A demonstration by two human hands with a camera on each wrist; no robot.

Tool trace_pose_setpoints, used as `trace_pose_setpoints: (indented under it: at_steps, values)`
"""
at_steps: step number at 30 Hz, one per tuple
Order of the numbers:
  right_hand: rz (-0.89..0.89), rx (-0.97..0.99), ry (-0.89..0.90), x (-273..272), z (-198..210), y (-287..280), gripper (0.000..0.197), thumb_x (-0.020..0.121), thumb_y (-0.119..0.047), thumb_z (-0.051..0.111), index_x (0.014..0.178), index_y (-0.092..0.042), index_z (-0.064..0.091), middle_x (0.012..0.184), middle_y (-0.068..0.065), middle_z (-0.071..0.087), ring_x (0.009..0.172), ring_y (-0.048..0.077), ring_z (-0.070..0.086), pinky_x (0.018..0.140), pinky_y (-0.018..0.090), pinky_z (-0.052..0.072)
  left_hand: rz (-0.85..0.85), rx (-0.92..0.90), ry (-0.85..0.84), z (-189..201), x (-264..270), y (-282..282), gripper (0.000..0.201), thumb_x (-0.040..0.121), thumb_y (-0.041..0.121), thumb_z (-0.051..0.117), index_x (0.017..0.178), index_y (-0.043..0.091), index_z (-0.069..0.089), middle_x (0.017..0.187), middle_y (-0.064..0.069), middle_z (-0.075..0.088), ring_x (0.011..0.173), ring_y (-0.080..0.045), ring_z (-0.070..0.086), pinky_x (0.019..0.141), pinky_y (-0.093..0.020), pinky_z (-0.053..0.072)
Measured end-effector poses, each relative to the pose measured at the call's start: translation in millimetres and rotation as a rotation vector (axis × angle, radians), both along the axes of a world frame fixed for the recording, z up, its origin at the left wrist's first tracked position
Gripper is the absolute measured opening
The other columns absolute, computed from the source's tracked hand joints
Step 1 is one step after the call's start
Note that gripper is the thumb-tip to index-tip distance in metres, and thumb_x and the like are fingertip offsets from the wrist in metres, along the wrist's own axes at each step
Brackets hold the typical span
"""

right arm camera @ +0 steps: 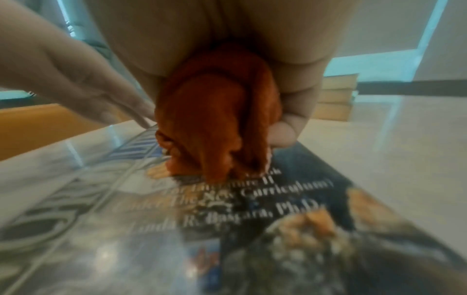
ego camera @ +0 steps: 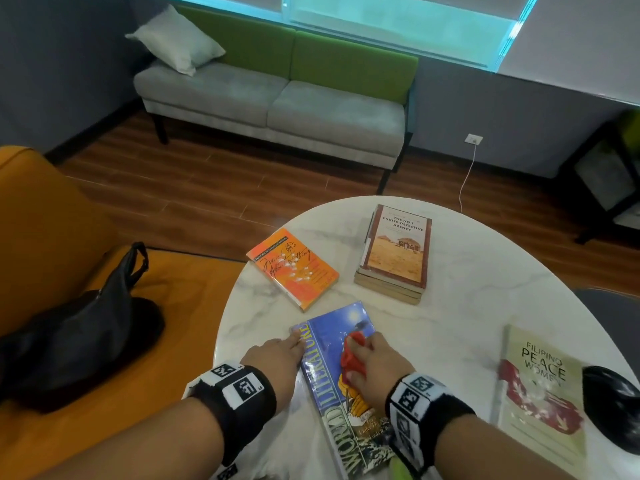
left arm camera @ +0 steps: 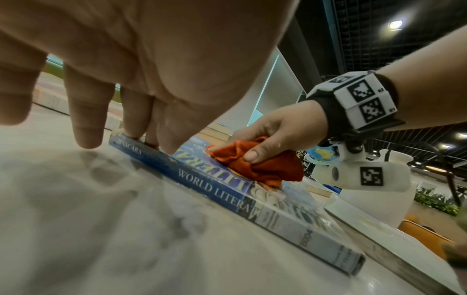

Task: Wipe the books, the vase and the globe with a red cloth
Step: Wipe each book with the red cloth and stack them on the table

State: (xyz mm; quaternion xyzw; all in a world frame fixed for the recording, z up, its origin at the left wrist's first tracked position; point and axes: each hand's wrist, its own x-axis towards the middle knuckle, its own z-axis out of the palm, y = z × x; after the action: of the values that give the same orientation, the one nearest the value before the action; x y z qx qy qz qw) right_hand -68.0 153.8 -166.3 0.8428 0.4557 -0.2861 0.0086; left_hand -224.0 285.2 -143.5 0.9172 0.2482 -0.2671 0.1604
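A blue "World Literature" book (ego camera: 332, 382) lies on the round marble table (ego camera: 467, 306) in front of me. My right hand (ego camera: 375, 362) grips a bunched red cloth (ego camera: 353, 356) and presses it on the book's cover (right arm camera: 227, 209). My left hand (ego camera: 277, 358) lies with straight fingers (left arm camera: 141, 115) on the book's spine edge (left arm camera: 209, 187), pressing the book down. The red cloth (left arm camera: 255, 161) sits under the right thumb (left arm camera: 252, 153) in the left wrist view. A white vase (left arm camera: 379, 191) and part of a globe (left arm camera: 322, 152) show behind the right wrist.
An orange book (ego camera: 294, 268), a stack of books (ego camera: 394, 254) and a "Filipino Peace Women" book (ego camera: 540, 389) also lie on the table. A dark object (ego camera: 613, 407) sits at its right edge. A black bag (ego camera: 76, 334) rests on the orange seat at left.
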Motion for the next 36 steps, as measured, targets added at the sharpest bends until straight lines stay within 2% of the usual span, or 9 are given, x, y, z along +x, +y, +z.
trace_pose_setpoints:
  at_steps: [5,10,16,21,25,28,31,33,36]
  values:
    - [-0.148,0.085,0.069,12,0,-2,0.046,0.092,-0.040,0.053,0.137,-0.039,0.042,0.106,-0.016,0.038,0.094,0.009,0.053,0.088,0.019,0.043,0.004,-0.007,-0.022,-3,-2,2,0.075,0.091,0.010,0.048,0.153,0.023,0.008,0.161,0.006,0.000,0.135,-0.021,0.034,0.105,-0.035,0.039]
    - [0.022,0.012,-0.007,4,-1,10,0.060,0.093,-0.041,0.047,0.148,-0.038,0.022,0.148,-0.003,0.017,0.127,0.022,0.044,0.108,0.031,0.036,0.012,-0.001,-0.062,0,-2,0,0.065,0.097,0.027,0.044,0.153,0.022,0.010,0.161,0.006,0.002,0.137,-0.021,0.032,0.107,-0.035,0.037]
    - [-0.046,0.064,-0.008,16,1,6,0.049,0.092,-0.042,0.050,0.139,-0.047,0.036,0.129,-0.010,0.036,0.114,0.015,0.051,0.098,0.023,0.040,-0.002,-0.001,-0.067,0,-3,1,0.066,0.097,0.030,0.045,0.153,0.023,0.010,0.161,0.007,0.002,0.137,-0.021,0.032,0.106,-0.034,0.037]
    - [0.158,-0.012,-0.026,-5,-1,11,0.062,0.093,-0.042,0.045,0.149,-0.038,0.017,0.153,-0.001,0.006,0.128,0.026,0.042,0.109,0.032,0.035,0.013,-0.001,-0.056,-1,-1,1,0.066,0.097,0.030,0.045,0.152,0.023,0.010,0.161,0.007,0.001,0.137,-0.020,0.032,0.106,-0.034,0.037]
    - [0.067,0.082,0.063,2,-2,-1,0.053,0.089,-0.041,0.053,0.139,-0.047,0.035,0.117,-0.022,0.033,0.119,0.013,0.049,0.101,0.020,0.037,0.005,-0.009,-0.050,-1,-2,2,0.065,0.097,0.028,0.045,0.152,0.023,0.011,0.161,0.008,-0.001,0.136,-0.021,0.033,0.105,-0.035,0.038]
    - [0.006,0.056,-0.068,8,1,11,0.056,0.092,-0.038,0.049,0.144,-0.044,0.027,0.143,-0.007,0.025,0.120,0.022,0.047,0.104,0.032,0.039,0.004,-0.008,-0.043,1,-2,1,0.065,0.097,0.028,0.045,0.152,0.023,0.011,0.161,0.008,-0.002,0.137,-0.021,0.033,0.105,-0.035,0.038]
    - [0.183,-0.003,-0.038,-11,4,12,0.060,0.094,-0.035,0.045,0.147,-0.043,0.018,0.153,0.000,0.005,0.125,0.028,0.040,0.107,0.036,0.036,0.005,-0.008,-0.039,1,-1,0,0.065,0.097,0.028,0.045,0.152,0.023,0.011,0.161,0.007,-0.002,0.137,-0.021,0.033,0.106,-0.035,0.038]
    - [0.237,0.049,0.058,-18,3,1,0.056,0.093,-0.033,0.048,0.144,-0.044,0.027,0.142,-0.010,0.022,0.121,0.023,0.041,0.103,0.027,0.039,0.005,-0.014,-0.037,1,-2,1,0.065,0.097,0.027,0.045,0.152,0.023,0.011,0.161,0.008,-0.003,0.137,-0.021,0.033,0.106,-0.035,0.038]
    - [0.046,0.146,0.096,-6,4,-5,0.045,0.093,-0.032,0.051,0.136,-0.041,0.041,0.115,-0.030,0.038,0.118,0.010,0.047,0.088,0.001,0.034,0.001,-0.020,-0.031,2,-2,2,0.065,0.097,0.026,0.045,0.153,0.023,0.010,0.160,0.009,-0.003,0.137,-0.021,0.033,0.106,-0.034,0.037]
